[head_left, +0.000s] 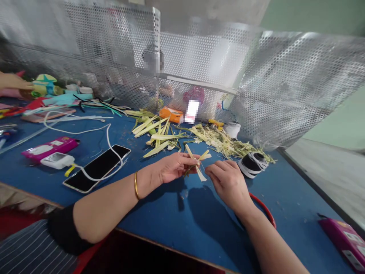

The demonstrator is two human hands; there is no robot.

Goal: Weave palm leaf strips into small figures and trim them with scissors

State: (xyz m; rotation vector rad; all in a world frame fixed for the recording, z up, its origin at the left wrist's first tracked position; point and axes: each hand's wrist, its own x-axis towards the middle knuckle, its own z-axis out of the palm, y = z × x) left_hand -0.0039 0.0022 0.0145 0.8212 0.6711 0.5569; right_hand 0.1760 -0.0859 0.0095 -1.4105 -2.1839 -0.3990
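My left hand (182, 166) pinches a small bundle of pale leaf strips (202, 176), crossed and fanned out like a star, just above the blue table. To its right, my right hand (228, 180) is closed, thumb against fingers, a short gap from the bundle. A thin pale thread (203, 167) seems to run from the bundle to those fingertips, though it is very fine. Behind my hands lies a loose pile of cut pale-green leaves (158, 133). Shredded leaf scraps (219, 140) spread to the right of that pile.
A black spool with white cord (253, 165) and a red ring (265, 209) sit by my right arm. At left are a phone (97, 169), a white cable and a purple pack (51, 148). Perforated metal panels (199, 57) stand behind. Another person's hand (14, 83) shows far left.
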